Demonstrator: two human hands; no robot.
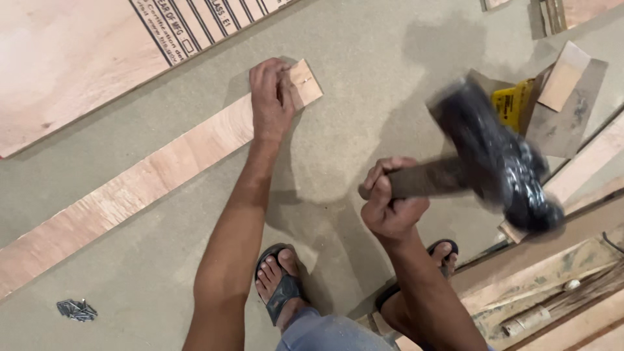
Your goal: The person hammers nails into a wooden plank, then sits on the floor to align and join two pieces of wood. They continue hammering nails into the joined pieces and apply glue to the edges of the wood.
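Pinning long pale plywood strip (149, 179) flat on grey board floor, left hand (272, 97) fingertips pinched near strip's far end, perhaps on nail, unclear. Right hand (390, 198) fist-closed on blurred black hammer (497, 156), raised. Risk: mis-swing striking fingers; strip shifting.

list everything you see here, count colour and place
plywood strip: 1, pale reddish, diagonal on the grey board
hammer: 1, black head, blurred, raised at right
pile of nails: 1, dark grey, lower left
plywood sheet: 1, pale, printed edge, upper left
grey board: 1, grey-green, underneath everything
wood offcuts: several, tan, right edge
yellow packet: 1, behind the hammer
sandals: 2, dark, on the feet, bottom
left hand: fingers pinching at the strip's upper end
right hand: gripping the hammer handle
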